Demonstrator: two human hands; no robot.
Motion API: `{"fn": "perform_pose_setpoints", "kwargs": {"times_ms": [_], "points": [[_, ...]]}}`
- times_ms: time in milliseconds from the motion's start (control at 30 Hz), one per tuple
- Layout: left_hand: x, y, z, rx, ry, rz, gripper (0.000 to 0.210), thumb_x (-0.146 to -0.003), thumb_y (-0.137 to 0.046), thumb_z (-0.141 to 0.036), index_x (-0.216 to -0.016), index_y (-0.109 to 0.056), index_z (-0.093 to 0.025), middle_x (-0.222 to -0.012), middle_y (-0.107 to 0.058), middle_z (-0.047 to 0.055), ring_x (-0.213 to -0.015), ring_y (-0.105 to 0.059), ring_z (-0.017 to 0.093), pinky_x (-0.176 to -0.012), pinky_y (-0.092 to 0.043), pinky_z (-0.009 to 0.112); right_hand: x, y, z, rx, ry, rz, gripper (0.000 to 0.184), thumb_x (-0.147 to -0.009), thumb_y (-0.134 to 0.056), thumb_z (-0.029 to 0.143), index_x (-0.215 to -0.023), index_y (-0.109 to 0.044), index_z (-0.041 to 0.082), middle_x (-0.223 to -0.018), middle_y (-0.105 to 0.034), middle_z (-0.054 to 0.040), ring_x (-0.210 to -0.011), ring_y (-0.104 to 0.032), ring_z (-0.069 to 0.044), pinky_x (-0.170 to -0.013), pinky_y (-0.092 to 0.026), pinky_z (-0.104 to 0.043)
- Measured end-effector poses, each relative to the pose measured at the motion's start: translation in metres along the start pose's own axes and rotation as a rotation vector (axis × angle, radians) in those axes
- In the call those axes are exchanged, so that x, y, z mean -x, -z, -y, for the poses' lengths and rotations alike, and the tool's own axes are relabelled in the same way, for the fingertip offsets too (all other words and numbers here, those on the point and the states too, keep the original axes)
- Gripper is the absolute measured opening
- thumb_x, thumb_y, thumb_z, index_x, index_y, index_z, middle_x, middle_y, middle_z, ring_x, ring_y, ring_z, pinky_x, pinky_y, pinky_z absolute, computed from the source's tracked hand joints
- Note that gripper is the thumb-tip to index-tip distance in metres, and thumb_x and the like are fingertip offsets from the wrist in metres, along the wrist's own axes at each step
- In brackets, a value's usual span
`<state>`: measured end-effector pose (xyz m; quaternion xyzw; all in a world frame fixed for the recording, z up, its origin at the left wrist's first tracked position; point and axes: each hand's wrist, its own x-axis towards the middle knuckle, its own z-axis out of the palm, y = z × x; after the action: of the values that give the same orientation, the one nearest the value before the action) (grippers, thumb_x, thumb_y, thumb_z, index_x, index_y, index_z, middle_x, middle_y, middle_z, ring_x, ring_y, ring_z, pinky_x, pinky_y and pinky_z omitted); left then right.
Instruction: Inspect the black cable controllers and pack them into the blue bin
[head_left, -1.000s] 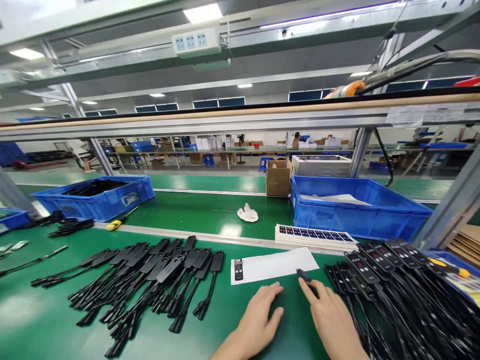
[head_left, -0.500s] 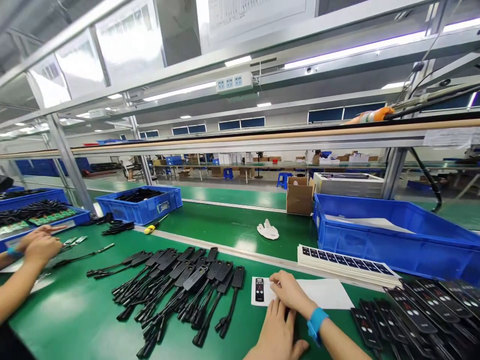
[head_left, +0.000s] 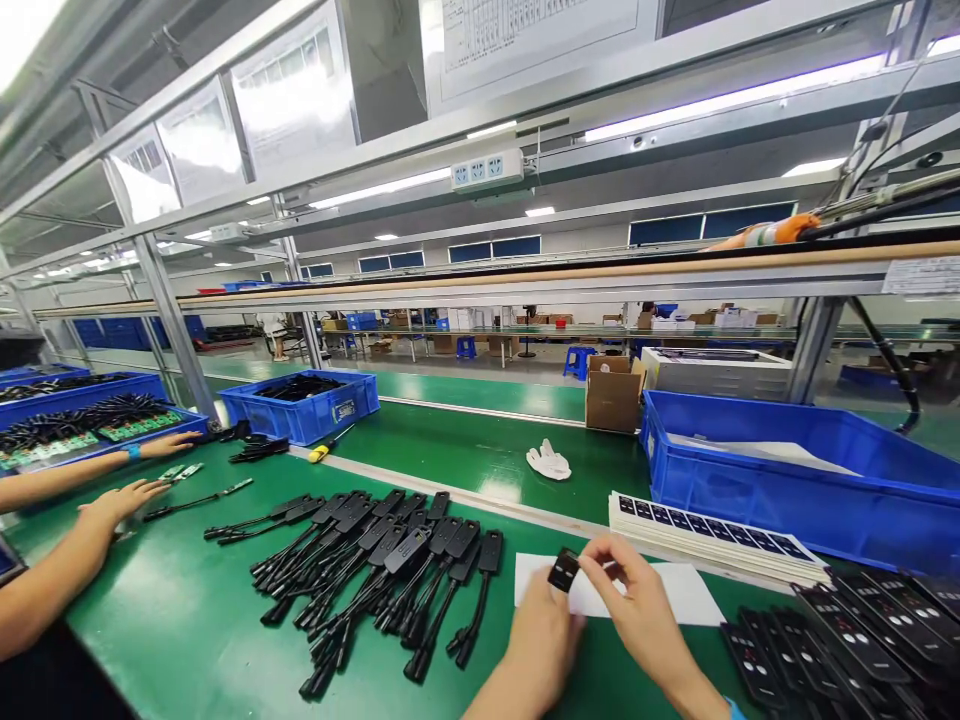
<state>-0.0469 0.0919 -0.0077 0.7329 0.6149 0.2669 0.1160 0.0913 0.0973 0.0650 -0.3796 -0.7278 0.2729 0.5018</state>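
A small black label is raised over the white backing sheet, tilted and slightly blurred. My right hand pinches its right edge between thumb and forefinger. Just below the label is my left hand, smeared by motion; its fingertips are partly hidden, and whether they grip the label does not show. To the left lies a pile of black cable units with flat plain housings. At the lower right are stacked black units with printed faces.
A stack of label sheets lies by the large blue bin. A white glove and a yellow-handled screwdriver rest further back. At the left, a co-worker's hands reach over small circuit boards beside blue bins.
The black label has come off the white sheet and is now held above it. My right hand has moved slightly right; the co-worker's hands have spread apart.
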Motion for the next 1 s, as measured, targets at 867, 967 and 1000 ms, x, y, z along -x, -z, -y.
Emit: {"fn": "perform_pose_setpoints", "kwargs": {"times_ms": [867, 967, 1000], "points": [[0.045, 0.007, -0.053, 1.434, 0.532, 0.441, 0.036, -0.067, -0.073, -0.027, -0.096, -0.057, -0.013, -0.091, -0.065, 0.008, -0.064, -0.060, 0.010, -0.069, -0.053, 0.028, 0.090, 0.048, -0.028, -0.477, -0.440, -0.291, 0.027, -0.081, -0.064, 0.047, -0.075, -0.055, 0.022, -0.067, -0.045, 0.0054, -0.049, -0.045, -0.009, -0.046, -0.038, -0.021], [0.051, 0.006, -0.058, 1.421, 0.500, 0.536, 0.040, -0.067, -0.071, -0.021, -0.103, -0.054, -0.015, -0.098, -0.067, 0.010, -0.069, -0.066, 0.013, -0.070, -0.052, 0.028, 0.091, 0.047, -0.026, -0.521, -0.471, -0.267, 0.027, -0.080, -0.065, 0.046, -0.075, -0.054, 0.021, -0.068, -0.044, 0.0054, -0.049, -0.043, -0.008, -0.043, -0.037, -0.020], [0.052, 0.007, -0.059, 1.422, 0.496, 0.561, 0.042, -0.067, -0.070, -0.018, -0.105, -0.052, -0.015, -0.099, -0.068, 0.010, -0.072, -0.067, 0.014, -0.072, -0.052, 0.029, 0.091, 0.047, -0.025, -0.522, -0.484, -0.251, 0.027, -0.080, -0.066, 0.045, -0.074, -0.054, 0.021, -0.068, -0.044, 0.0055, -0.049, -0.043, -0.008, -0.043, -0.036, -0.020]]}}
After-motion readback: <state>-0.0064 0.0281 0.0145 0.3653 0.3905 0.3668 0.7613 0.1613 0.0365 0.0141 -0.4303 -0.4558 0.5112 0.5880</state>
